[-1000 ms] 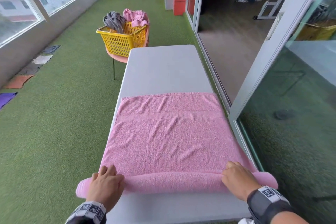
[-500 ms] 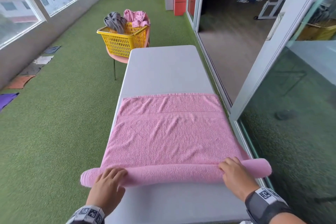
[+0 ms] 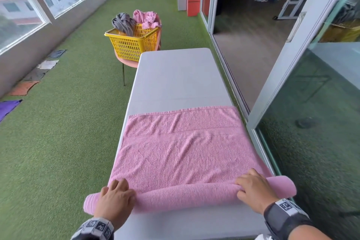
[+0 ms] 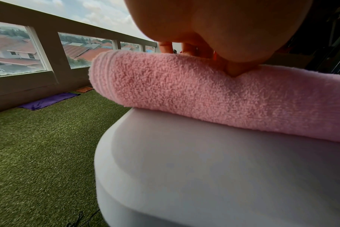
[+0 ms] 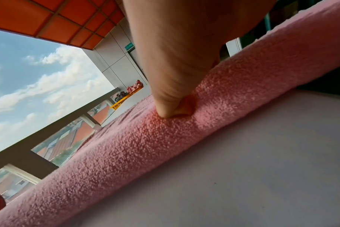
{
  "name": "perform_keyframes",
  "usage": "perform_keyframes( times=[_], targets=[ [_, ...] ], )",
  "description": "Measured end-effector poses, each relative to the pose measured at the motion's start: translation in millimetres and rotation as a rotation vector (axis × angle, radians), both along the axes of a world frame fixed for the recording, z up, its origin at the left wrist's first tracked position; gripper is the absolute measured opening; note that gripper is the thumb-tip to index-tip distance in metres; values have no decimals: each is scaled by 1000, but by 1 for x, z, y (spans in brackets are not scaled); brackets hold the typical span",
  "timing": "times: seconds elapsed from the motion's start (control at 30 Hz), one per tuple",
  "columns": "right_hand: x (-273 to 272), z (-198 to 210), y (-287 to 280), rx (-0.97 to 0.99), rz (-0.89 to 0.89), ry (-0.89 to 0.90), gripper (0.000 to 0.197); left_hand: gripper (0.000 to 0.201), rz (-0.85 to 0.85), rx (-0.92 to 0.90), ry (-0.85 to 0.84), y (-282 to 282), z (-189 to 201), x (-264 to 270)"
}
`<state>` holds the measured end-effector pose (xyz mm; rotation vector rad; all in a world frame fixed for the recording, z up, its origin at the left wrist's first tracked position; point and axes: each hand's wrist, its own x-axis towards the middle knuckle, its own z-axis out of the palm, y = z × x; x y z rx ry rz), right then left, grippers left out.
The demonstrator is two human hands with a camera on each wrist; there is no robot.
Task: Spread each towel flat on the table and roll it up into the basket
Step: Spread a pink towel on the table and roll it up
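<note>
The white table (image 3: pixel 175 80) is bearing one pink towel (image 3: pixel 181 152), lying partly rolled at the near end, ends overhanging both sides.

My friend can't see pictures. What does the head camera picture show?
Two hands, left hand and right hand, roll up a pink towel on a white table. Past the table's far end, a yellow basket holds grey and pink towels.

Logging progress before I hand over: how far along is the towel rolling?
Done: the pink towel lies spread on the white table. In hand: its near edge is rolled, left hand and right hand on the roll; most is still flat. Left: finish rolling, carry it to the yellow basket, where a grey towel and pink ones look unrolled.
</note>
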<state>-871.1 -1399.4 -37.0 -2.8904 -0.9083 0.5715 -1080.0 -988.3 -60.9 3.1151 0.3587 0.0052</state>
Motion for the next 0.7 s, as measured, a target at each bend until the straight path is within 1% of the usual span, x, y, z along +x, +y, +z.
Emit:
perform_keyframes(
  times=[0.03,0.1,0.13,0.17,0.2,0.27,0.3,0.33,0.37,0.4,0.43,0.47,0.53,0.57,0.6,0.63,0.67,0.7],
  targets=[
    [1,-2,0,-2,-11,13,14,27,9,13,10,-1,2,1],
    [2,-4,1,-2,-33,19,28,28,32,-11,40,-1,3,6],
    [3,-4,1,7,-48,16,34,23,42,-34,38,-1,2,8],
    [3,-3,1,29,-70,24,38,14,66,-79,49,-2,5,10],
    [4,-2,1,53,-103,35,38,8,81,-124,37,-1,4,12],
    [6,-1,3,88,-165,20,28,17,103,-220,10,-2,2,13],
    [6,1,5,96,-188,3,20,14,105,-242,-22,-2,3,14],
    [6,3,7,106,-201,-16,12,5,81,-247,-78,-2,3,14],
    [5,1,7,115,-198,-38,9,8,73,-274,-110,-3,5,14],
    [5,0,8,127,-189,-54,12,16,39,-282,-131,-1,1,12],
    [4,-2,7,145,-175,-67,17,20,26,-283,-128,-1,2,11],
    [4,-3,7,157,-159,-84,21,22,9,-266,-121,0,0,9],
    [2,-6,6,133,-96,-102,19,35,-18,-205,-44,2,-4,3],
    [1,-8,5,111,-68,-97,25,45,-16,-178,14,4,-4,0],
    [0,-10,4,78,-48,-87,35,54,-14,-162,47,6,-6,-1],
    [0,-11,2,49,-35,-86,44,59,-8,-161,69,7,-7,-1],
    [0,-12,1,28,-31,-90,50,58,-12,-158,70,8,-9,-1],
    [1,-13,0,14,-29,-90,52,53,-3,-154,68,8,-7,-1]
  ],
)
